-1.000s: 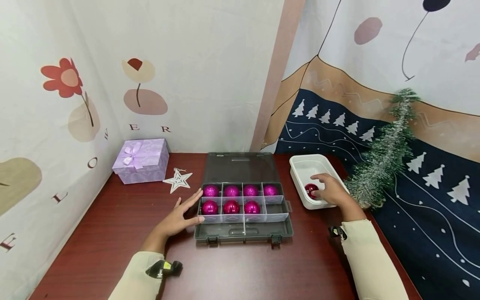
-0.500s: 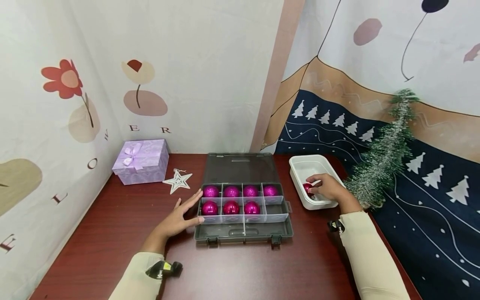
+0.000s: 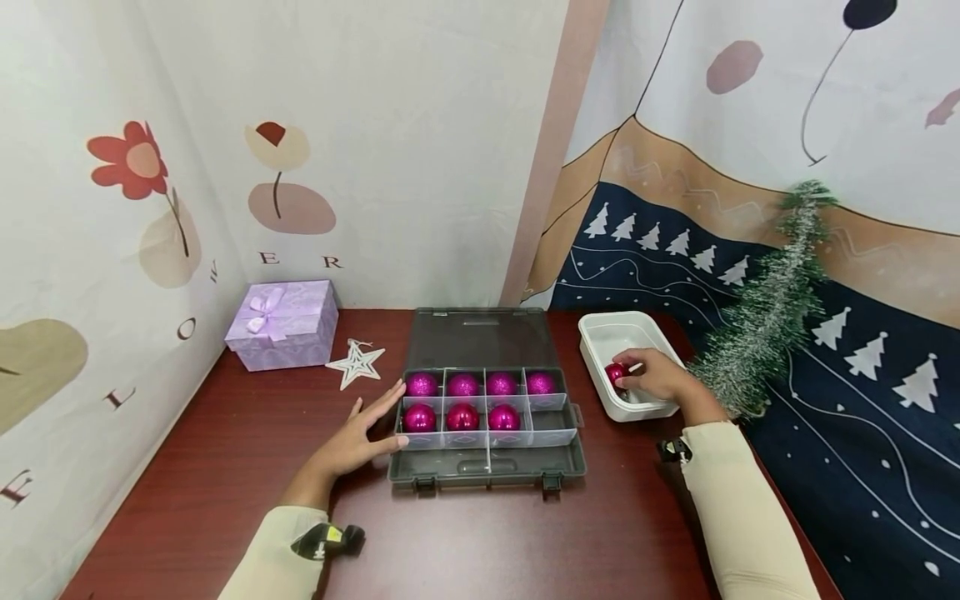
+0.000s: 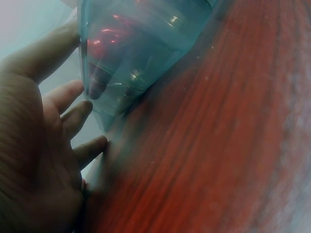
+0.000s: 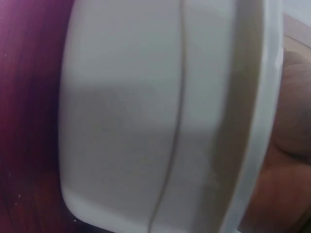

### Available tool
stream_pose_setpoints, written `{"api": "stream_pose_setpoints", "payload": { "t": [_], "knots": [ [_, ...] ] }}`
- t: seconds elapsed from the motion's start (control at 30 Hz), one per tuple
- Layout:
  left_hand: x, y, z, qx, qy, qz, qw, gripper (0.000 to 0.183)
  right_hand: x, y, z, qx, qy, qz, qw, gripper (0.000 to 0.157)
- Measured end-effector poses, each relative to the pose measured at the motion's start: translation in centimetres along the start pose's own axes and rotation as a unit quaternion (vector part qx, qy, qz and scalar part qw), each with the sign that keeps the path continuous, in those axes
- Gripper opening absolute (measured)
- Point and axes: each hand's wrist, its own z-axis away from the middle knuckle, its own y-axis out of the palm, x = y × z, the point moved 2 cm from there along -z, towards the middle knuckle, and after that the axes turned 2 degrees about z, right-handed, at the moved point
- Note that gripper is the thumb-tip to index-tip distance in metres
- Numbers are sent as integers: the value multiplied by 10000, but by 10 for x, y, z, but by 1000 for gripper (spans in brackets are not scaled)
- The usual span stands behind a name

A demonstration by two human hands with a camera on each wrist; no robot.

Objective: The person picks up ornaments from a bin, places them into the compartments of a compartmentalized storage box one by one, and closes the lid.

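Note:
A grey divided plastic box point(image 3: 487, 462) lies with its lid folded back in the middle of the table. Its back row of compartments holds several glittery magenta baubles point(image 3: 462, 384); the row before it has three shiny ones point(image 3: 462, 417), its rightmost compartment bare. My left hand point(image 3: 356, 437), fingers straight and spread, touches the box's left side, as the left wrist view also shows. Inside the white tub point(image 3: 615, 327) my right hand point(image 3: 656, 375) pinches a red bauble point(image 3: 617, 372). From the right wrist, the tub's outer wall point(image 5: 126, 111) hides the bauble and fingertips.
Left of the box lie a white star ornament point(image 3: 356, 364) and a purple gift box point(image 3: 283, 325) with a bow. A frosted green tinsel tree point(image 3: 772, 308) stands right of the tub, close to the cloth backdrop point(image 3: 420, 150).
The right hand's fingers have closed in on the red bauble, which has shifted slightly left and up within the tub. My left hand keeps its place on the box.

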Motion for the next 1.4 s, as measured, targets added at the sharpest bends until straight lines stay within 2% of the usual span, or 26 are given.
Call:
{"api": "stream_pose_setpoints", "payload": {
  "t": [0.27, 0.47, 0.73, 0.87, 1.17, 1.27, 1.4],
  "knots": [
    [-1, 0, 0, -3, 24, -3, 10000, 91, 3, -9, 11, -434, -61, -211, 9988, 49],
    [0, 0, 0, 12, 14, -19, 10000, 91, 6, -6, 17, -608, 44, -697, 9957, 49],
    [2, 0, 0, -21, 29, -44, 10000, 91, 20, 0, 26, -1239, -99, -1772, 9763, 50],
    [3, 0, 0, -32, 39, -44, 10000, 91, 29, 5, 29, -1384, -210, -2129, 9670, 47],
    [1, 0, 0, 8, 35, -7, 10000, 91, 51, 21, 32, -975, -607, -3066, 9449, 47],
    [1, 0, 0, 1, 29, 8, 10000, 91, 56, 26, 32, -863, -754, -3126, 9430, 51],
    [0, 0, 0, -5, 21, 6, 10000, 91, 60, 34, 31, -685, -1051, -2969, 9466, 57]
  ]
}}
